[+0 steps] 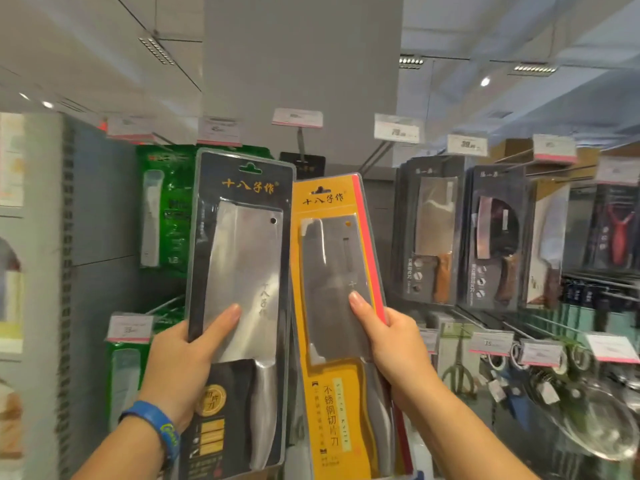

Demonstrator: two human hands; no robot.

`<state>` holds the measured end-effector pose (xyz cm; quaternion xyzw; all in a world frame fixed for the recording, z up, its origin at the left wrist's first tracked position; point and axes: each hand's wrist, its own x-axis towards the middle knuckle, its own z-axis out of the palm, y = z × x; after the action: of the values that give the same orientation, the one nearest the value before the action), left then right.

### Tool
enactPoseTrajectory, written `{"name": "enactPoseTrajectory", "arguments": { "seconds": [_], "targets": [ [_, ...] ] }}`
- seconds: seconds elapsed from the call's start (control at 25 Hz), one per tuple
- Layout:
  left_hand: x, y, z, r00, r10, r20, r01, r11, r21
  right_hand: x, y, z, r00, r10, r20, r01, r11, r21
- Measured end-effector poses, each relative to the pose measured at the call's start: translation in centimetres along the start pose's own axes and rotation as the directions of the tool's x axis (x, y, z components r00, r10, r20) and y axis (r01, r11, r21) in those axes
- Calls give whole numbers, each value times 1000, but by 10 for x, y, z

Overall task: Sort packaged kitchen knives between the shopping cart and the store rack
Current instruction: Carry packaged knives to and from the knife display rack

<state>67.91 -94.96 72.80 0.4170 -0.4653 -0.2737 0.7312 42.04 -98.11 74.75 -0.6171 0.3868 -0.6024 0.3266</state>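
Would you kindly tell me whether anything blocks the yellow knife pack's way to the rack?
Nothing visible does: the yellow knife pack, held in the right hand, has open space up to the bare peg above it.

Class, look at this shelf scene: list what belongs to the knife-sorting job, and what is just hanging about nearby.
Part of the job:
black cleaver pack in the left hand
yellow cleaver pack in the right hand
dark hanging cleaver packs

Just nearby:
scissors
red peeler
price tags
blue wristband
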Motion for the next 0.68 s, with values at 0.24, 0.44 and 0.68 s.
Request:
{"name": "enactPoseTrajectory", "arguments": {
  "seconds": [0.24,0.44,0.68],
  "targets": [
    [18,-25,69,1000,19,17,-19,1000,10,49,27,-53,995,-71,-74,75,996,51],
    [20,-49,75,996,75,58,-79,994,70,65,71,-50,981,-62,-186,71,997,42],
    [29,-84,52,999,-49,-16,51,990,131,45,114,-23,985,53,-167,-47,998,39]
  ]
}}
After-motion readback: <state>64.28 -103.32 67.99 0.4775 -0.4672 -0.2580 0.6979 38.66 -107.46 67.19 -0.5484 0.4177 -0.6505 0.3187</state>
